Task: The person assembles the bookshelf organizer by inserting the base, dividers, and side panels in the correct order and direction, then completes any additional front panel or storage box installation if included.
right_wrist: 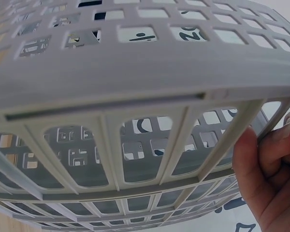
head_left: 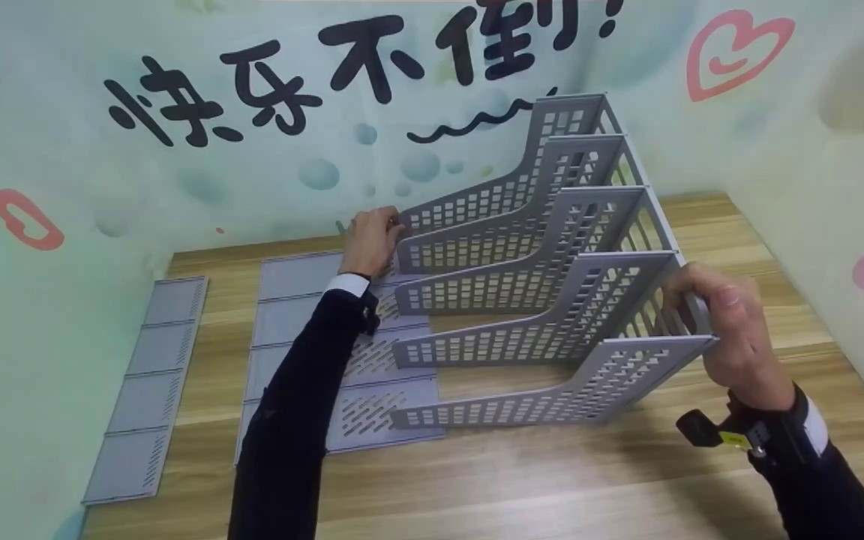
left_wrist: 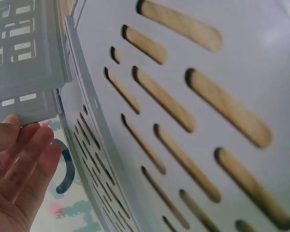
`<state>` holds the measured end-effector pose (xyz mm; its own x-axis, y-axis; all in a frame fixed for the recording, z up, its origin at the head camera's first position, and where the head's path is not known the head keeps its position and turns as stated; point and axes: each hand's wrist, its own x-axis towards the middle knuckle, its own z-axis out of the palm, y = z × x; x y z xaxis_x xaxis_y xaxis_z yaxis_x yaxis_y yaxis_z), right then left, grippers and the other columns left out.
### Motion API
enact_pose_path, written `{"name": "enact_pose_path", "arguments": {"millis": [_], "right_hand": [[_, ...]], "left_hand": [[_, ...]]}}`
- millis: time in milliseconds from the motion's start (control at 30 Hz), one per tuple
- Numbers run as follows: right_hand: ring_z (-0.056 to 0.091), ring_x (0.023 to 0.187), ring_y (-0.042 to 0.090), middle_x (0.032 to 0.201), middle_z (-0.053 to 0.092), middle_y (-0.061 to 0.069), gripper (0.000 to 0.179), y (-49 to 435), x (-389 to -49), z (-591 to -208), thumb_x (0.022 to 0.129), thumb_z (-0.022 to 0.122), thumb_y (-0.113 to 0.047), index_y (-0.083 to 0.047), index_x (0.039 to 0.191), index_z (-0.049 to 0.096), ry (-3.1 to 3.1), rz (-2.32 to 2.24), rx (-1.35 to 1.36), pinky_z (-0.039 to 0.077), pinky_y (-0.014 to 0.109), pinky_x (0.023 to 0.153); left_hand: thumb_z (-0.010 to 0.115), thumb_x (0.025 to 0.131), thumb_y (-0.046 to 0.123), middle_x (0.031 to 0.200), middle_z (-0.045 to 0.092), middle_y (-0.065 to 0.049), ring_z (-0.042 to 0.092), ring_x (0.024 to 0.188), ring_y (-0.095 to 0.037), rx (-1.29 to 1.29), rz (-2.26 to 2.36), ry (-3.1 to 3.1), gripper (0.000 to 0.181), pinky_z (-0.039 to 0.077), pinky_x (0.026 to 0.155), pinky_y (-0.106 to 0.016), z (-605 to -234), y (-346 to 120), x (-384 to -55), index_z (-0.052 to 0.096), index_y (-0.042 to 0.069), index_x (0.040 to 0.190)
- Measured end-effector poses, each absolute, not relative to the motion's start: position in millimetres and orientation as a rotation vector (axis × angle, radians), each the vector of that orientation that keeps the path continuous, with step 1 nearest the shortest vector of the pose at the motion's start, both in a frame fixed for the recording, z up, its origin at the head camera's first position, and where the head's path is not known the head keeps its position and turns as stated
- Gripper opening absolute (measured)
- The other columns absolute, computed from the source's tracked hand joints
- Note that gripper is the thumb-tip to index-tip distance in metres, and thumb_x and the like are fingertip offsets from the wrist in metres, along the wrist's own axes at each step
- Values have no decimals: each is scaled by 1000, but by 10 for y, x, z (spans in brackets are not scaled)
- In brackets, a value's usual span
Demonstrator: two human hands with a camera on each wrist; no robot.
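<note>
"What frames all this?"

"A pale green wall [head_left: 252,187] with bold black lettering [head_left: 368,56] stands at the far side; a smooth, wood-grained surface [head_left: 507,472] lies below."

"And from the left?"

"A narrow strip of flat gray panels [head_left: 148,390] lies apart. Right of it is a wider sheet of gray panels with diagonal slots [head_left: 301,281]. Over its right edge stand the front ends of a gray, lattice-sided rack with five upright dividers [head_left: 604,304], which fills the middle and right."

"The hands?"

"The left hand [head_left: 369,238], at the rack's far front corner, pinches a divider's edge between thumb and fingers. The right hand [head_left: 732,330] has its fingers curled round the near back corner, up high."

"What could go wrong?"

"The slotted sheet might slide if pushed, being smooth underfoot. I can't tell whether the divider fronts sit in its ridges; if not, a shove could make them slip. At the right, an uneven pull could twist the frame, since the hands hold opposite corners."

"And the make?"

"Probably thin, semi-matte plastic: fine slits edging the strip, round-ended slots and raised seams on the sheet, squarish holes in scooped dividers, open slats behind."
</note>
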<state>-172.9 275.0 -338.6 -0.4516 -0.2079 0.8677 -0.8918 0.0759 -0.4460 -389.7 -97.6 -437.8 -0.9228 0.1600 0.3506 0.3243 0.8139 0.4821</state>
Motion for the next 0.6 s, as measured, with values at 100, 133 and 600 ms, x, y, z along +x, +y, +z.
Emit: {"name": "enact_pose_path", "arguments": {"millis": [100,133,600], "right_hand": [[35,49,10,57,45,6,60,2741,-1726,-3375,109,36,-36,7,71,53,-1737,1394,1084,20,18,45],[34,49,10,57,45,6,60,2737,-1725,-3369,109,36,-35,7,71,53,-1732,1398,1087,20,18,45],[35,46,11,55,45,5,59,2725,-1733,-3348,109,37,-34,7,71,53,-1716,1436,1101,20,16,43]], "left_hand": [[63,103,16,89,71,-10,67,79,-26,-370,-816,-2670,14,53,71,-42,-4359,-969,-3897,72,5,100],[63,103,15,89,71,-10,66,79,-26,-372,-827,-2664,14,53,71,-42,-4358,-968,-3898,71,4,99],[63,103,16,90,69,-11,65,79,-26,-352,-827,-2696,14,52,70,-41,-4399,-955,-3904,70,4,101]]}}
